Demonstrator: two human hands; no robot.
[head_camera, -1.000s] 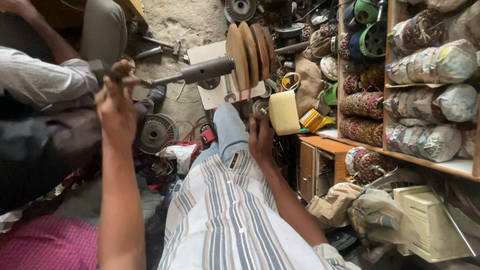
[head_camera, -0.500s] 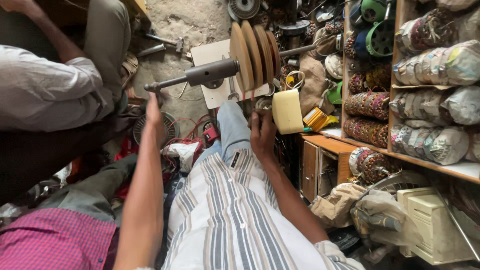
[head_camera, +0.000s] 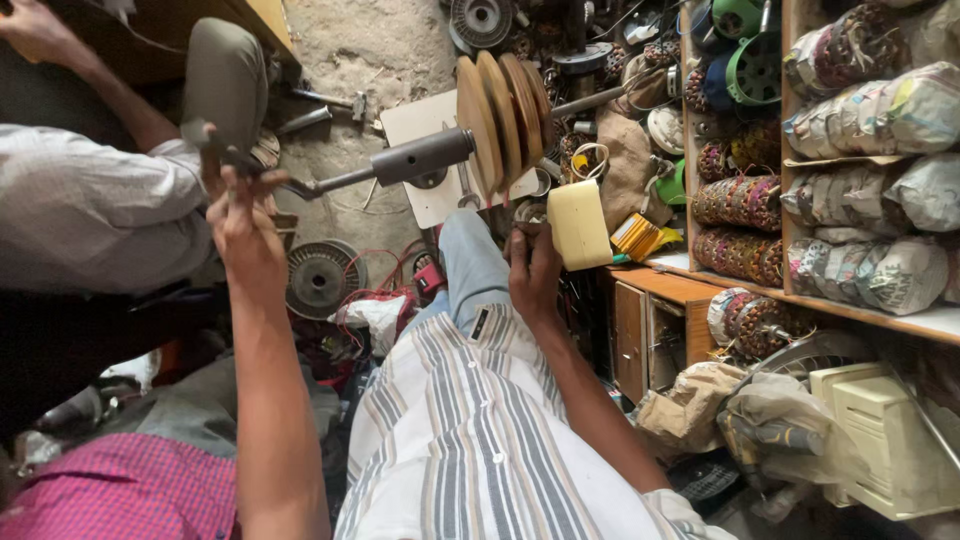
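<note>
My left hand (head_camera: 240, 215) is shut on the crank handle (head_camera: 215, 150) of a hand winder. The winder's grey shaft (head_camera: 415, 160) runs to three wooden discs (head_camera: 500, 110). My right hand (head_camera: 533, 268) rests above my jeans-clad knee (head_camera: 470, 260), its fingers curled on the lower edge of a cream plastic block (head_camera: 578, 225) just below the discs. What passes between that hand and the discs is too small to tell. My striped shirt (head_camera: 470, 430) fills the lower middle.
Another person in a pale shirt (head_camera: 90, 210) and olive trousers (head_camera: 222, 80) sits close on the left. Shelves (head_camera: 860, 315) of wrapped wire coils stand on the right, with a wooden cabinet (head_camera: 650, 320) beneath. Motor parts and a round rotor (head_camera: 320, 278) litter the floor.
My left hand has swung round with the crank handle, first toward the shaft and then back out to the left. My right hand and the cream block stayed put.
</note>
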